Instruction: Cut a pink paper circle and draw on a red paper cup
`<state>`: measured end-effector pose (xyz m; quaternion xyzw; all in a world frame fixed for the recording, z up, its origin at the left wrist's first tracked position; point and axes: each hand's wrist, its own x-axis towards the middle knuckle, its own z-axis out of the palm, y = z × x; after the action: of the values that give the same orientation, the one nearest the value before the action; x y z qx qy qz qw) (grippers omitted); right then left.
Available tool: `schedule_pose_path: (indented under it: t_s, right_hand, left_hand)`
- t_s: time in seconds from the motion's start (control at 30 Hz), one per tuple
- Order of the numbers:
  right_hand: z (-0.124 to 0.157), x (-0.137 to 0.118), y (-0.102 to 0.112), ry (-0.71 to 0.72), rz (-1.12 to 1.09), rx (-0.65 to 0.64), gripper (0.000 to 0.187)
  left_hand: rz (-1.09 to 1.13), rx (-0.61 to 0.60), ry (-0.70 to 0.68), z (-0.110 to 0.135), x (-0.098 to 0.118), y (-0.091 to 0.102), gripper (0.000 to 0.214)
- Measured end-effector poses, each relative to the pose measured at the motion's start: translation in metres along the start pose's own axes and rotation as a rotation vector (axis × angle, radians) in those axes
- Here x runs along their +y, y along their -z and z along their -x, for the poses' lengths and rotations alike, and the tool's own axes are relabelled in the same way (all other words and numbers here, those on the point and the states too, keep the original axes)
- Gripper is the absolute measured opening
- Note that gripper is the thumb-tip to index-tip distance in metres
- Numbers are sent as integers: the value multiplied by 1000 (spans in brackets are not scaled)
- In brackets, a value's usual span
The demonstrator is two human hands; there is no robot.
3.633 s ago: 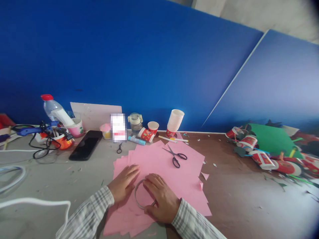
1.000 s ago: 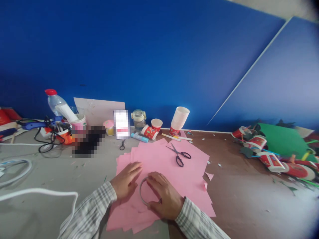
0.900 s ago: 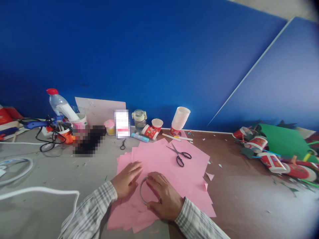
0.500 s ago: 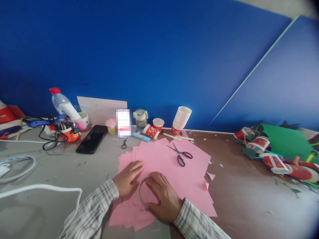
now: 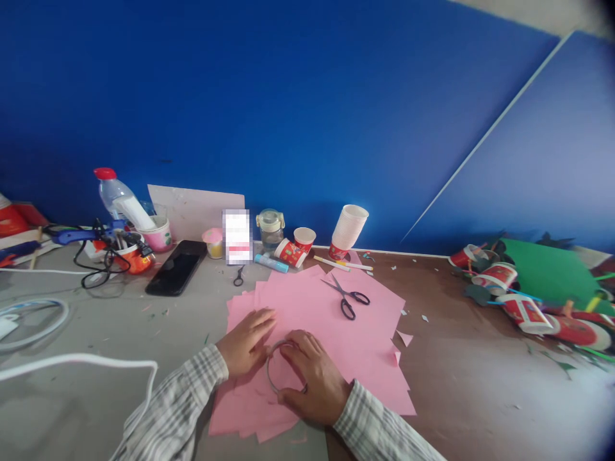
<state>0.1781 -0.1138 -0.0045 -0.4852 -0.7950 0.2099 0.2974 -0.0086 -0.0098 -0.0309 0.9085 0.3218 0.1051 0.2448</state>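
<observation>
A stack of pink paper sheets (image 5: 331,320) lies spread on the table before me. On it rests a thin grey ring (image 5: 270,371), lying flat. My left hand (image 5: 246,339) lies flat on the paper, fingers stretched out, touching the ring's left side. My right hand (image 5: 312,378) covers the ring's right side, its fingers curled around a small dark tool whose tip shows by the ring's lower edge. Black-handled scissors (image 5: 346,299) lie shut on the far part of the pink sheets.
Along the blue wall stand a water bottle (image 5: 115,195), a black phone (image 5: 177,267), a jar (image 5: 270,228), red paper cups (image 5: 294,246), a white cup stack (image 5: 350,229) and small scissors (image 5: 238,276). White cable (image 5: 81,365) lies left. Green paper (image 5: 548,272) and cut cups lie right.
Both hands stay on the ring and pink paper. My right hand has edged slightly around the ring. The view has shifted a little.
</observation>
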Motion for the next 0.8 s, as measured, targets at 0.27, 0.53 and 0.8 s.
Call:
schedule_pose_path:
  t_s: [0.27, 0.53, 0.8]
  right_hand:
    - [2, 3, -3, 12, 8, 7, 47]
    - [1, 2, -4, 0, -19, 27, 46]
    - [1, 6, -8, 28, -26, 79, 51]
  left_hand:
    - [20, -27, 10, 0, 0, 2, 51]
    - [24, -1, 2, 1, -1, 1, 52]
    - [14, -46, 21, 1, 14, 6, 54]
